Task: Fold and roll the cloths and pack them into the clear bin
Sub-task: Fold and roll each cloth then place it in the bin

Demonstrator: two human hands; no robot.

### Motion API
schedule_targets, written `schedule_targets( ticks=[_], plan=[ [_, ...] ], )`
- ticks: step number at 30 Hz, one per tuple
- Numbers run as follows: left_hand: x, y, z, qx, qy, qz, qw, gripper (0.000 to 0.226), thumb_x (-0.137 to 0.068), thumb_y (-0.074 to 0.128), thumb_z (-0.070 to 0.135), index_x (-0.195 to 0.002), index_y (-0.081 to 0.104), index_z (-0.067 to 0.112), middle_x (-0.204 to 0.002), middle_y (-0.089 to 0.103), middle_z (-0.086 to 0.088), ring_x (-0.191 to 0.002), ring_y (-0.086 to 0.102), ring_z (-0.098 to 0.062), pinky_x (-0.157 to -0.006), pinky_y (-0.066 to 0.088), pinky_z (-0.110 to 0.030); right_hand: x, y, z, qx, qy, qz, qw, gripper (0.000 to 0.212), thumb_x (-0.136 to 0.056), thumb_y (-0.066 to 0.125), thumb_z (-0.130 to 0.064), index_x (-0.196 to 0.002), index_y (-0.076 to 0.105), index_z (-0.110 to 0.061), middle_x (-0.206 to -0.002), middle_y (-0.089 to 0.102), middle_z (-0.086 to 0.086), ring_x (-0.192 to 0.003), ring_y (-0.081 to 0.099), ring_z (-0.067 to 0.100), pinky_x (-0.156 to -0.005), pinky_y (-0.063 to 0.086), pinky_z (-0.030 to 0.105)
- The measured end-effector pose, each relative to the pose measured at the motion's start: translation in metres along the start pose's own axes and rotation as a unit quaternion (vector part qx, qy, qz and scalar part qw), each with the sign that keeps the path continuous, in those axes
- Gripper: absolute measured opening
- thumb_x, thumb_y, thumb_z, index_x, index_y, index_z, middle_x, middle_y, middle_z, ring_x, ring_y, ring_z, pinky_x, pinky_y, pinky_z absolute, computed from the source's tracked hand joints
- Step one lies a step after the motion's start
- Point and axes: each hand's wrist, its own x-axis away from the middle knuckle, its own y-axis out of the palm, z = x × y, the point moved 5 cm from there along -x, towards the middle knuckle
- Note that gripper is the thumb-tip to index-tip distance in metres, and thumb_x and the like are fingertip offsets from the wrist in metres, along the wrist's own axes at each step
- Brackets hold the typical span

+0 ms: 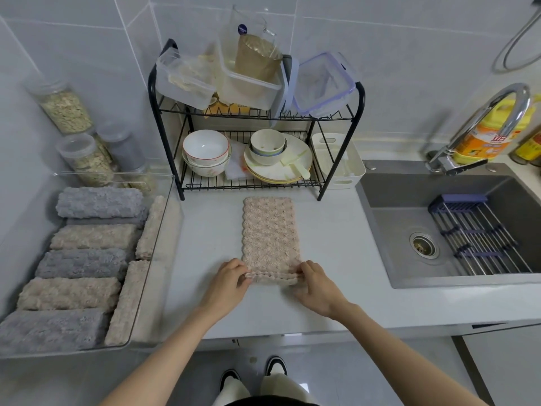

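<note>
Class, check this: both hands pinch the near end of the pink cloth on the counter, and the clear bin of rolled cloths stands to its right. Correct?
Wrong side: the head view shows the clear bin of rolled cloths to the left of the pink cloth. The left hand and right hand do pinch its near end on the counter.

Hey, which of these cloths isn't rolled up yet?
The beige cloth lying flat on the counter, its near edge pinched by the left hand and right hand. All the others sit rolled in the clear bin.
</note>
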Motion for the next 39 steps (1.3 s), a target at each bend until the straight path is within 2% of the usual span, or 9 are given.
schedule_targets(
  ticks=[3, 7, 10, 15, 22, 24, 28, 31, 39],
  plan=[
    [-0.001, -0.004, 0.003, 0.025, -0.002, 0.007, 1.000, 0.015, -0.089, 0.061, 0.018, -0.097, 0.069, 0.007, -0.098, 0.065, 0.000, -0.093, 0.053, -0.015, -0.079, 0.036, -0.019, 0.004, 0.003, 0.003, 0.050, -0.040, 0.010, 0.998, 0.050, -0.080, 0.061, -0.036, -0.125, 0.048, -0.016, -0.118, 0.046, -0.003, -0.110, 0.039, 0.017, -0.087, 0.038, 0.024],
    [-0.002, -0.007, 0.002, 0.025, -0.033, 0.002, 0.999, 0.016, -0.092, 0.056, 0.027, -0.091, 0.064, 0.013, -0.079, 0.063, 0.002, -0.081, 0.051, -0.015, -0.069, 0.041, -0.030, -0.003, -0.002, 0.008, -0.031, 0.004, 0.053, 0.998, 0.012, -0.094, 0.051, -0.029, -0.094, 0.059, -0.020, -0.095, 0.050, -0.011, -0.102, 0.045, 0.018, -0.076, 0.036, 0.025],
    [-0.004, -0.007, -0.001, 0.021, -0.067, 0.006, 0.998, 0.021, -0.091, 0.057, 0.030, -0.078, 0.058, 0.014, -0.063, 0.055, 0.004, -0.065, 0.049, -0.016, -0.059, 0.039, -0.033, -0.008, -0.006, 0.013, -0.068, 0.058, 0.043, 0.995, 0.030, -0.096, 0.049, -0.031, -0.067, 0.043, -0.025, -0.074, 0.046, -0.012, -0.094, 0.040, 0.018, -0.075, 0.035, 0.029],
    [-0.009, -0.001, -0.007, 0.049, -0.153, 0.014, 0.987, 0.030, -0.093, 0.054, 0.034, -0.067, 0.045, 0.022, -0.054, 0.048, 0.008, -0.051, 0.046, -0.008, -0.047, 0.027, -0.022, -0.019, -0.007, 0.014, -0.067, 0.144, 0.043, 0.986, 0.038, -0.096, 0.045, -0.037, -0.063, 0.037, -0.019, -0.069, 0.049, -0.002, -0.095, 0.037, 0.022, -0.078, 0.031, 0.032],
    [-0.017, 0.004, -0.013, 0.025, -0.228, 0.021, 0.973, 0.029, -0.091, 0.055, 0.040, -0.071, 0.052, 0.020, -0.067, 0.059, 0.005, -0.072, 0.062, -0.021, -0.055, 0.035, -0.028, -0.028, -0.002, 0.016, -0.017, 0.196, 0.081, 0.977, 0.027, -0.094, 0.045, -0.043, -0.085, 0.058, -0.021, -0.085, 0.063, -0.003, -0.104, 0.044, 0.021, -0.084, 0.030, 0.031],
    [-0.018, 0.005, -0.014, 0.032, -0.241, 0.018, 0.970, 0.031, -0.090, 0.056, 0.041, -0.067, 0.050, 0.021, -0.064, 0.057, 0.006, -0.071, 0.062, -0.020, -0.054, 0.032, -0.027, -0.026, -0.006, 0.012, 0.026, 0.183, 0.149, 0.971, 0.022, -0.092, 0.050, -0.039, -0.097, 0.058, -0.019, -0.094, 0.063, -0.004, -0.104, 0.045, 0.022, -0.084, 0.032, 0.032],
    [-0.018, 0.008, -0.017, 0.044, -0.262, 0.018, 0.964, 0.041, -0.089, 0.057, 0.040, -0.056, 0.043, 0.021, -0.053, 0.050, 0.009, -0.063, 0.059, -0.021, -0.048, 0.027, -0.029, -0.021, -0.001, -0.023, 0.105, -0.017, 0.278, 0.955, 0.028, -0.083, 0.059, -0.012, -0.111, 0.060, -0.013, -0.108, 0.060, 0.003, -0.102, 0.055, 0.029, -0.088, 0.038, 0.032],
    [-0.019, 0.010, -0.019, 0.045, -0.268, 0.018, 0.962, 0.040, -0.088, 0.058, 0.040, -0.056, 0.045, 0.020, -0.054, 0.053, 0.007, -0.064, 0.060, -0.020, -0.051, 0.034, -0.029, -0.019, 0.022, -0.058, 0.161, -0.159, 0.206, 0.952, 0.050, -0.083, 0.036, -0.005, -0.128, 0.057, -0.011, -0.128, 0.059, 0.004, -0.124, 0.052, 0.026, -0.109, 0.027, 0.035],
    [-0.022, 0.011, -0.022, 0.026, -0.278, 0.035, 0.960, 0.033, -0.087, 0.056, 0.042, -0.071, 0.063, 0.014, -0.071, 0.069, -0.002, -0.073, 0.066, -0.022, -0.061, 0.047, -0.032, -0.022, 0.060, -0.037, 0.180, -0.096, 0.075, 0.976, 0.055, -0.092, 0.031, -0.019, -0.145, 0.035, -0.006, -0.151, 0.034, 0.008, -0.140, 0.032, 0.021, -0.111, 0.016, 0.037]
  ],
)
